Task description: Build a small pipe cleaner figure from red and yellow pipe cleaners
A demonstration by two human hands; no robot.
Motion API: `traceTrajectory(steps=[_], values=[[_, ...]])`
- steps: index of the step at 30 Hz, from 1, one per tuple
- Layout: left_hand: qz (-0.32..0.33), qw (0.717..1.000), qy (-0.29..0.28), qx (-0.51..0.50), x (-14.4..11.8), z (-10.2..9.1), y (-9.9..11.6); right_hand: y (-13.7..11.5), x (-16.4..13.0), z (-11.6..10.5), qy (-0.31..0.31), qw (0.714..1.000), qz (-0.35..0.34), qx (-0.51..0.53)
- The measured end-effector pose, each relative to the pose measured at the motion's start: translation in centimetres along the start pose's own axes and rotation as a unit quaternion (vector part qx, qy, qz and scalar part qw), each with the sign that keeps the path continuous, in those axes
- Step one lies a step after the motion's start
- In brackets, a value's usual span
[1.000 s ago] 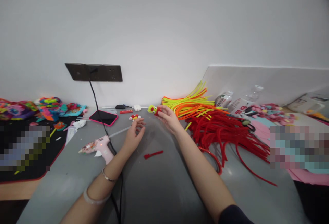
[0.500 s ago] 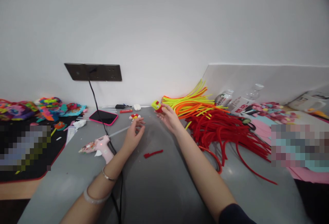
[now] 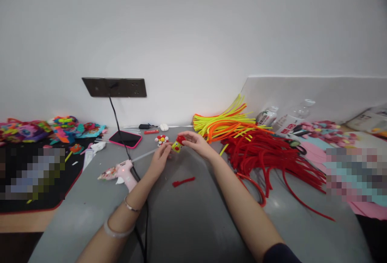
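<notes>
The yellow and red toy [image 3: 177,144] sits pinched between your left hand [image 3: 159,159] and right hand [image 3: 198,144] — above the grey table [image 3: 187,222]

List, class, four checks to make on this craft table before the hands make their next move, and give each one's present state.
1. Yellow-and-red figure held between right hand and left hand: ok.
2. Pink glue gun lying apart from both hands: ok.
3. Glue gun's nozzle direction: cannot tell.
4. Short red pipe cleaner piece within reach on the grey table: ok.
5. Black cord clear of the left forearm: not ok.
</notes>
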State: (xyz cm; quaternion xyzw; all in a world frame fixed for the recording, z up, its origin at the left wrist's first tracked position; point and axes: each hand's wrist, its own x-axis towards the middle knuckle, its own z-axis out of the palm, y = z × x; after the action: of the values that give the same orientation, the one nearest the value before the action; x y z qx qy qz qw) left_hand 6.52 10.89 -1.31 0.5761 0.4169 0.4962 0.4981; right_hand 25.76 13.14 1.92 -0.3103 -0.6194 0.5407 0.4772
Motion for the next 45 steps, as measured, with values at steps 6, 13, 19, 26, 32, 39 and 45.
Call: traceTrajectory(steps=[6, 13, 19, 26, 32, 39, 45], values=[[0.017, 0.999, -0.045, 0.01, -0.3, 0.4, 0.4, -0.1, -0.1, 0.1, -0.006, 1.0, 0.009, 0.0], [0.023, 0.997, -0.062, 0.031, -0.3, 0.3, 0.4, -0.2, -0.1, 0.3, -0.02, 1.0, 0.001, -0.007], [0.017, 0.997, -0.059, 0.038, -0.1, 0.1, 0.1, 0.1, -0.1, 0.5, -0.029, 1.0, 0.002, -0.011], [0.003, 0.998, -0.056, 0.017, 0.0, 0.0, -0.1, -0.1, -0.2, 0.6, -0.02, 1.0, 0.002, -0.001], [0.006, 0.994, -0.109, -0.02, -0.6, 0.2, -0.2, 0.1, 0.1, 0.2, 0.019, 1.0, 0.008, -0.011], [0.023, 0.998, -0.056, -0.018, -0.5, 0.3, -0.8, 0.9, 0.3, -0.3, 0.032, 0.999, -0.003, -0.039], [0.058, 0.997, 0.04, 0.004, -0.3, -0.1, -0.8, 2.0, 0.1, -0.7, 0.004, 0.993, 0.007, -0.116]])
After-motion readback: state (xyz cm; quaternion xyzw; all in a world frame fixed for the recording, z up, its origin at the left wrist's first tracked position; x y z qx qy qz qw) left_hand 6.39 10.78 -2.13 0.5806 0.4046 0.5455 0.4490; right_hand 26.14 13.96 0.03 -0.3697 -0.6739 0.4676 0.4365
